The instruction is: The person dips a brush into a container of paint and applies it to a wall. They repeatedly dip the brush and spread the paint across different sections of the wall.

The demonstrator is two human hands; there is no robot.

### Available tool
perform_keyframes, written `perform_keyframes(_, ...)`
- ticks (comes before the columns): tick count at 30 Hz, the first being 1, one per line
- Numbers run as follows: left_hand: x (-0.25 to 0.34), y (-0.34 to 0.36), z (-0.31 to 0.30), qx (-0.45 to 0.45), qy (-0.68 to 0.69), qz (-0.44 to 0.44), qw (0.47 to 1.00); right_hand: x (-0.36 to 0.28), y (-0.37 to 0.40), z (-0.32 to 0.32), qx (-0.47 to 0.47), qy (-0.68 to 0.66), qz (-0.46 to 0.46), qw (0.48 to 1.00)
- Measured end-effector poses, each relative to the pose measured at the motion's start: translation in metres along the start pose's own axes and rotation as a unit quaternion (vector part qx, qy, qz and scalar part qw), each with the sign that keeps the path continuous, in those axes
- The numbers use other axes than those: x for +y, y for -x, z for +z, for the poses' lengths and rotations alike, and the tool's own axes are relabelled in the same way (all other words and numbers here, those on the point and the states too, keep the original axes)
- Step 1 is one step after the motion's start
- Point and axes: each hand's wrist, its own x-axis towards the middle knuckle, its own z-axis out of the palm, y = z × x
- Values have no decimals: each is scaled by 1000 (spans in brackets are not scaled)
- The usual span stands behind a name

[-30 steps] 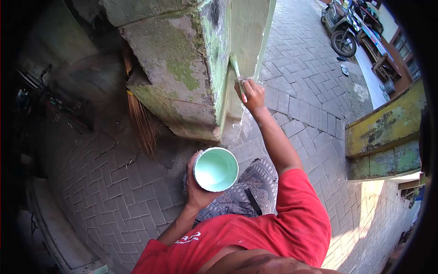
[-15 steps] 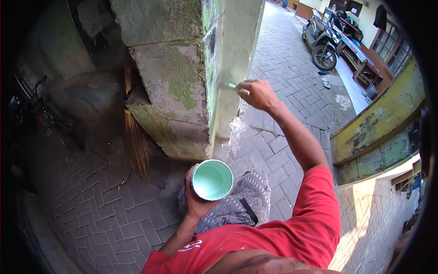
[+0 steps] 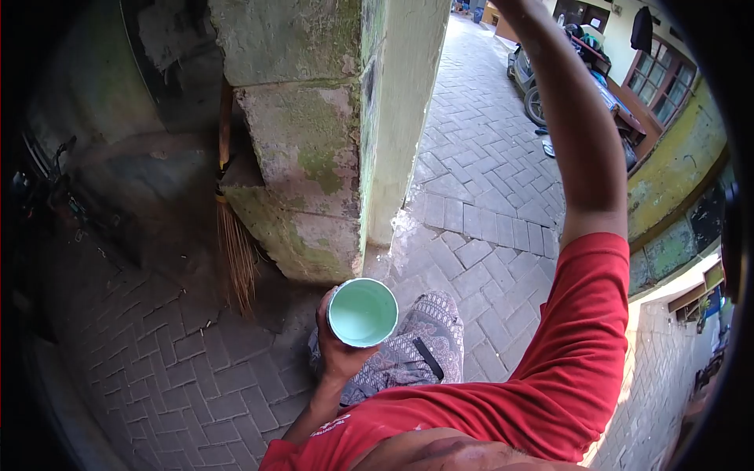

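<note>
My left hand (image 3: 342, 359) is wrapped round a round tub of pale green paint (image 3: 363, 312), held upright above my patterned cloth-covered lap (image 3: 428, 345). The tub's inner wall is coated in the same green. My right arm (image 3: 577, 118) reaches up and forward past the pillar; the hand is cut off by the top edge, so its fingers and anything in them are hidden. In front of me stands the pillar, its narrow face (image 3: 403, 118) smooth and pale, its broad side (image 3: 302, 149) rough, with peeling and mossy green patches.
A straw broom (image 3: 234, 255) leans by the pillar's left side. A bicycle (image 3: 67, 188) stands in shadow at far left. Grey paving (image 3: 471, 86) runs beyond the pillar towards a parked motorbike (image 3: 534, 102). A low yellow-green wall (image 3: 679, 184) rises at right.
My right hand, which held a paintbrush against the pillar's pale face, has risen out of the top of the view. The tub has stayed nearly still in my left hand.
</note>
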Motion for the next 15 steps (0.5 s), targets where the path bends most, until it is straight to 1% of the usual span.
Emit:
perform_keyframes(1, -1, 1, -1, -2, 4, -4, 1000, -14, 21, 4, 15, -39, 52, 998)
perform_keyframes(2, -2, 3, -2, -2, 6, -8, 1000, -12, 48, 20, 61, -71, 75, 993)
perform_keyframes(4, -3, 4, -4, -5, 7, -8, 1000, -19, 99, 39, 97, -119, 110, 982)
perform_keyframes(5, -4, 4, -7, -9, 7, -8, 1000, -22, 124, 44, 68, -88, 142, 984)
perform_keyframes(6, -2, 5, -9, -9, 2, -8, 1000, -23, 143, 47, 75, -33, 81, 993)
perform_keyframes(8, 1, 2, -11, -4, -8, -19, 1000, -41, 176, 59, 104, -78, 105, 986)
perform_keyframes(11, 0, 4, -15, -7, -6, -29, 1000, -69, 223, 61, 46, -88, 167, 981)
perform_keyframes(15, 6, 4, -17, -11, -21, -39, 999, -97, 274, 58, 0, -101, 209, 973)
